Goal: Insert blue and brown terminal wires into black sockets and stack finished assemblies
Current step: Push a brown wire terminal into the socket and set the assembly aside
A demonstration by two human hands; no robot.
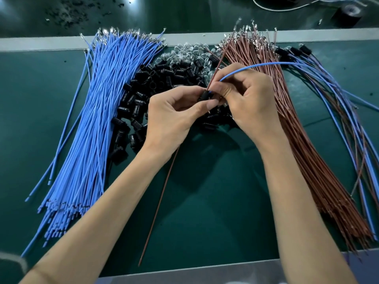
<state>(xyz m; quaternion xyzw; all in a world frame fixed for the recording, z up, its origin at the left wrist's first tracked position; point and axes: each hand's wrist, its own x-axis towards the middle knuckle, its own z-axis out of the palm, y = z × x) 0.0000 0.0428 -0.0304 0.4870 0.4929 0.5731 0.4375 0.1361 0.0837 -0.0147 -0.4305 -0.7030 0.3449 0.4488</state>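
Work's mid-cycle, w/ plenty left. The left hand [176, 111] pinches one black socket [205, 96] at the centre of the table [205, 201], just above the surface. The right hand [250, 99] has its fingertips closed on the end of a blue wire [266, 64], right at the socket's mouth; the rest of it arcs off toward 2 o'clock. A brown wire [217, 64] rises from the same spot toward 12, and a brown strand trails out under the left hand toward 6. Can't tell if that's one wire, or if either terminal is seated yet. I'd say this unit is at the insertion step, not finished. Done so far: a modest stack of finished assemblies [338, 103] at 2–3 o'clock, sockets at the far end, blue/brown leads fanning toward the near edge. Left to do: a thick blue wire pile [92, 119] at 9 o'clock, a brown wire pile [297, 140] at 3, and a heap of loose sockets [143, 95] at 11. So approx. most of the job remains.
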